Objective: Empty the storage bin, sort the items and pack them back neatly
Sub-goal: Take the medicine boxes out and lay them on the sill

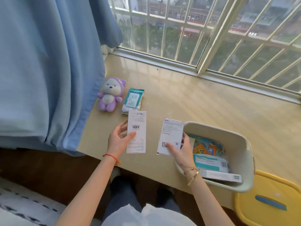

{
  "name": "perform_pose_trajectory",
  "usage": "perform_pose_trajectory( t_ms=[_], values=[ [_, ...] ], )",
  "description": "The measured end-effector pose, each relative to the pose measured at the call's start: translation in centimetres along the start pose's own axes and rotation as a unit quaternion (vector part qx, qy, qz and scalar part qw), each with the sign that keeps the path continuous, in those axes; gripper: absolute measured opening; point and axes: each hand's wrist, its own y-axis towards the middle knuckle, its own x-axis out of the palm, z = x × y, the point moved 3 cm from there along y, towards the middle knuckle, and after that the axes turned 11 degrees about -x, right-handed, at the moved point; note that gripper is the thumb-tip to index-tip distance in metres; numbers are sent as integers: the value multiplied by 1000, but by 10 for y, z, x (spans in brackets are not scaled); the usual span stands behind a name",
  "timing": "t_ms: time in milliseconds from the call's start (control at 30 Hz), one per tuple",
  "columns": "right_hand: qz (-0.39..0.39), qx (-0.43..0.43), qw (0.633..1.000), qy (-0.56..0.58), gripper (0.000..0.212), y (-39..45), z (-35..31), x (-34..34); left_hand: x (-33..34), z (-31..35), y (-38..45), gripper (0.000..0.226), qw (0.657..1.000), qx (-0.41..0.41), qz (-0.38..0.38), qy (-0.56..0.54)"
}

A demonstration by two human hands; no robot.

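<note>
A cream storage bin (244, 144) stands at the right front of the beige window ledge (187, 98). Inside lie a colourful picture pack (206, 146), a teal and white box (210, 162) and a long white box (223, 176). My left hand (118, 141) holds a tall white box (136, 128) with a barcode, just above the ledge. My right hand (180, 152) holds a second white box (171, 134) beside the bin's left rim. A purple plush toy (109, 95) and a teal wipes pack (132, 101) lie further back on the ledge.
A blue curtain (48, 70) hangs at the left and touches the ledge's edge. The barred window (203, 30) runs along the back. A yellow lid with a blue handle (268, 201) sits at the lower right, under the bin's corner. My knees are below the ledge.
</note>
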Motion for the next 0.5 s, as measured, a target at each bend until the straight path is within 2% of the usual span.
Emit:
perform_pose_trajectory(
  t_ms=[300, 500],
  values=[
    [-10, 66, 998, -11, 78, 17, -5, 183, -165, -28, 87, 62, 998, -33, 4, 52],
    [9, 99, 995, -26, 77, 42, 16, 266, -216, -59, 155, 62, 994, -60, -21, 94]
  ],
)
